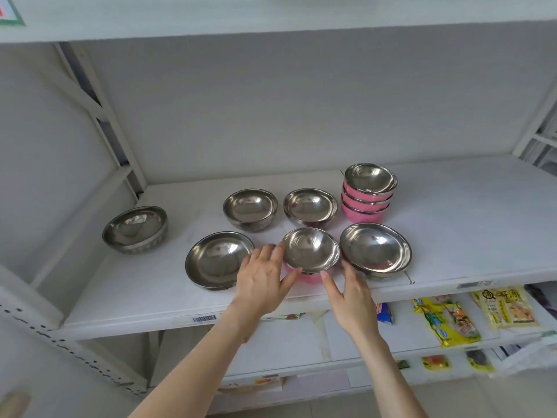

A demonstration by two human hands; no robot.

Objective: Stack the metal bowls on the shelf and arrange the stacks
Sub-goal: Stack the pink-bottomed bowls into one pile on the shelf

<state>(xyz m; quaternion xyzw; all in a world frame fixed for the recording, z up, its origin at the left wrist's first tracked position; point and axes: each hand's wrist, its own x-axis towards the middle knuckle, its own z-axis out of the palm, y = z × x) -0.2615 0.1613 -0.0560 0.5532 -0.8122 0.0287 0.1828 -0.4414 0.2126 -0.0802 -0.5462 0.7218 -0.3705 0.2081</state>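
- A white shelf (452,212) carries a group of metal bowls; a pink-sided bowl (310,254) at the front middle is the centre for the clock directions below.
- The left hand (262,282) is at 8 o'clock of that bowl, fingers spread along its left rim and the thumb under the front edge.
- The right hand (351,292) is at 4 o'clock, thumb touching the bowl's front right edge, the other fingers reaching past its right side.
- Together the hands cup the pink-sided bowl between them; whether it is lifted off the shelf or resting on it, I cannot tell.
- At 9 o'clock, just beside the left hand, sits a wide shallow bowl (218,259).
- At 3 o'clock, a second wide bowl (375,251) sits close to the held one.
- At 12 o'clock stands a smaller bowl (310,208), and at 11 o'clock another like it (250,209).
- At 1 o'clock, a stack of pink bowls (367,193) stands nested, the open steel inside of the top one facing up.
- Far off at 10 o'clock, well apart from the rest, a patterned bowl (135,229) sits near the shelf's left end.
- On a lower shelf, at 4 to 5 o'clock, lie yellow packets (449,321).
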